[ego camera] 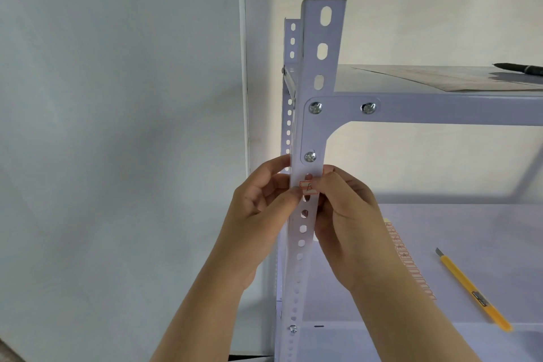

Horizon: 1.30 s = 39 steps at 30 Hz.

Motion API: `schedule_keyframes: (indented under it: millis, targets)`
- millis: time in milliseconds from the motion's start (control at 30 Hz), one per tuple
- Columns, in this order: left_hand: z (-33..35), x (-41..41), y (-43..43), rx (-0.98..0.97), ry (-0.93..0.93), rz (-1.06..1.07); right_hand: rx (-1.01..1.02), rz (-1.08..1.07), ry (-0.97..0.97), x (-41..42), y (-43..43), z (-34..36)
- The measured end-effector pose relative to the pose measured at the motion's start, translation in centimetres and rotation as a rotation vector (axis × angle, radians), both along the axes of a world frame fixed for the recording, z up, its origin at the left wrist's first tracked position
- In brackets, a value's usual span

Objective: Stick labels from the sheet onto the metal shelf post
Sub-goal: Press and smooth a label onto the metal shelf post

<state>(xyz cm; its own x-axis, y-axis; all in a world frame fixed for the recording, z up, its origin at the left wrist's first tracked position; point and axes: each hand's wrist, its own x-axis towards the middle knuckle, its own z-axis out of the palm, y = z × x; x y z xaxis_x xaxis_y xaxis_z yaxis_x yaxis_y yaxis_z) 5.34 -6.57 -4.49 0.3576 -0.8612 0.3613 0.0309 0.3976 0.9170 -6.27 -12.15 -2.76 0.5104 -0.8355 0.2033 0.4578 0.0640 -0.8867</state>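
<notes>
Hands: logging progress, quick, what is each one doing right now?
Left hand: fingers pressing the label onto the post.
Right hand: pinching the label's right end.

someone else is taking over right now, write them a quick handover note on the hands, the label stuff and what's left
Left hand: thumb presses the label's left edge on the shelf post.
Right hand: fingers pinch the label's right edge at the post.
Label: red-bordered, on the post's front face just below the bracket screw, being smoothed down.
Label sheet: on the lower shelf, beside the yellow utility knife.
Done: only this one label is visible on the post.
Left: finish pressing, then peel and stick more.
</notes>
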Motion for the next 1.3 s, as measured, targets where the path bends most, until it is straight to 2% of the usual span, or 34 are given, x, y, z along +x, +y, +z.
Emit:
schedule_keyframes:
  millis: [567, 1300]
  targets:
    - [0.0, 0.0, -0.1, 0.005, 0.014, -0.003, 0.097, 0.102, -0.006, 0.1, -0.2, 0.6]
    - [-0.3, 0.1, -0.3, 0.003, 0.017, 0.016, 0.092, 0.175, 0.027, 0.0, -0.5, 1.0]
